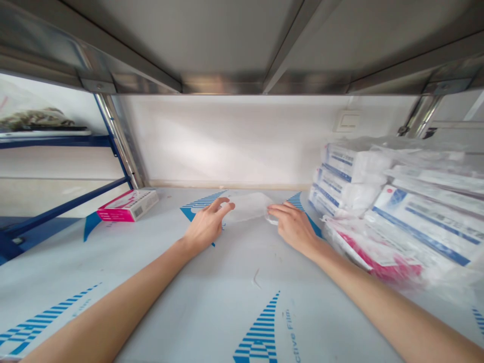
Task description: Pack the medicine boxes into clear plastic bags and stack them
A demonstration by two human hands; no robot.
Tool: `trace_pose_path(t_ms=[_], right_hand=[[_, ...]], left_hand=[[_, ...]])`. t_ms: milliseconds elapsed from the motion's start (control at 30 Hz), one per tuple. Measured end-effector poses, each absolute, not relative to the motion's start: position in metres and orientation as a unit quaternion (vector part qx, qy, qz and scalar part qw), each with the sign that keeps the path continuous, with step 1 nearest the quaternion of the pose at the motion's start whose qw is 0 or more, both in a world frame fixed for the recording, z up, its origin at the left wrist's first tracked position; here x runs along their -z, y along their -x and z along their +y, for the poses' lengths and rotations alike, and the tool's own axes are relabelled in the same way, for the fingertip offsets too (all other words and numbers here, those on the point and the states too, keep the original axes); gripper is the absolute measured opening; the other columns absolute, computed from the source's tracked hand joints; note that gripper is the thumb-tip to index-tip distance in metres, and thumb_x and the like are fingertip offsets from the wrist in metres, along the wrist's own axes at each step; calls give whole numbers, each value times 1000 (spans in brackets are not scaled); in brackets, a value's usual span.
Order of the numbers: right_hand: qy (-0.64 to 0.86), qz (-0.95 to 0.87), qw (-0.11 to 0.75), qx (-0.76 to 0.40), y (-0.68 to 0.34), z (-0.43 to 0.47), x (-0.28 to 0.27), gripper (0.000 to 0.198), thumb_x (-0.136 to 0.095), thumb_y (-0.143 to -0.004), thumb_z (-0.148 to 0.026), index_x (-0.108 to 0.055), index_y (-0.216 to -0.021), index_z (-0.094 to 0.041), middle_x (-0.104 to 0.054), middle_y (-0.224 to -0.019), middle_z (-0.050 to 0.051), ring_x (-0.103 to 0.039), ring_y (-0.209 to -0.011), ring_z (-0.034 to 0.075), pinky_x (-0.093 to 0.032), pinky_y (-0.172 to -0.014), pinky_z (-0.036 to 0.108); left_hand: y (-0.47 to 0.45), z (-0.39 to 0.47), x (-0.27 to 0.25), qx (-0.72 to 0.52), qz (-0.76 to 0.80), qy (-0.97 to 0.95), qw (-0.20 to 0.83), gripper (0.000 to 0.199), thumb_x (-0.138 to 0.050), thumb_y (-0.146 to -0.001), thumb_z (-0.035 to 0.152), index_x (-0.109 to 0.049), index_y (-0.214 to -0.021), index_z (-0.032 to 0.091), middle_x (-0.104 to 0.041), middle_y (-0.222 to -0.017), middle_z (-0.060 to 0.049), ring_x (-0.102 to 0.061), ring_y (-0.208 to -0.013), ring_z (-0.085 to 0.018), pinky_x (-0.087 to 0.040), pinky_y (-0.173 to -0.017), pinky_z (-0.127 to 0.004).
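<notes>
A clear, thin plastic bag (247, 206) spans the space between my two hands, just above the film-covered shelf. My left hand (204, 224) is at the bag's left end, thumb and forefinger curled at its edge. On the other side, my right hand (295, 227) pinches the bag's right edge, where the plastic looks bunched. Nothing can be made out inside the bag, and its outline is blurred. Both forearms reach in from the bottom of the view.
A pink-and-white box (126, 205) lies at the left. Plastic-wrapped white-and-blue boxes (427, 222) are piled at the right, with a pink-and-white wrapped pack (374, 249) in front. A metal shelf (227, 45) hangs low overhead; a white wall (227, 138) closes the back.
</notes>
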State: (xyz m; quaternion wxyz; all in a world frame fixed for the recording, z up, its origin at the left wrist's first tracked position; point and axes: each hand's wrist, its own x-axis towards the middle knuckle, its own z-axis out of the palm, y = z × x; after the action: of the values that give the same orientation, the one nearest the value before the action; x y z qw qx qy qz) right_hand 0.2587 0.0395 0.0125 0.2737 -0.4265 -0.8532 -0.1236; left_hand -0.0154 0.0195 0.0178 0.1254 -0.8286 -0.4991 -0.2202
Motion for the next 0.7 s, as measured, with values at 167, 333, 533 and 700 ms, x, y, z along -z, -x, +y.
trace_pose_path(t_ms=[167, 333, 533, 700], right_hand=[[490, -799, 325, 124, -252, 37, -13, 21, -54, -87, -16, -75, -91, -20, -74, -92, 6, -68, -88, 23, -51, -83, 34], [458, -844, 240, 141, -259, 37, -13, 56, -50, -76, 4, -70, -122, -22, -65, -129, 10, -64, -102, 24, -51, -86, 35], [501, -825, 208, 161, -260, 37, -14, 18, -61, -87, -17, -78, -85, -19, -76, -91, 9, -61, -100, 31, -48, -90, 45], [464, -836, 234, 177, -258, 37, -16, 35, -56, -81, 0, -76, -105, -17, -71, -100, 12, -62, -100, 26, -51, -88, 37]], left_hand=[[8, 11, -25, 149, -480, 851, 154, 69, -36, -74, -7, -56, -128, 32, -42, -151, -7, -66, -98, -20, -53, -65, -29], [6, 12, -23, 157, -486, 835, 205, 48, -38, -76, -7, -69, -101, 20, -59, -132, -11, -63, -101, -24, -55, -79, -35], [5, 12, -19, 227, -502, 798, 245, 27, -52, -92, 24, -71, -75, 15, -65, -90, -12, -61, -89, -28, -52, -81, -43], [7, 12, -16, 220, -523, 789, 237, 25, -52, -95, 24, -75, -96, 15, -61, -94, -12, -60, -91, -26, -53, -83, -40]])
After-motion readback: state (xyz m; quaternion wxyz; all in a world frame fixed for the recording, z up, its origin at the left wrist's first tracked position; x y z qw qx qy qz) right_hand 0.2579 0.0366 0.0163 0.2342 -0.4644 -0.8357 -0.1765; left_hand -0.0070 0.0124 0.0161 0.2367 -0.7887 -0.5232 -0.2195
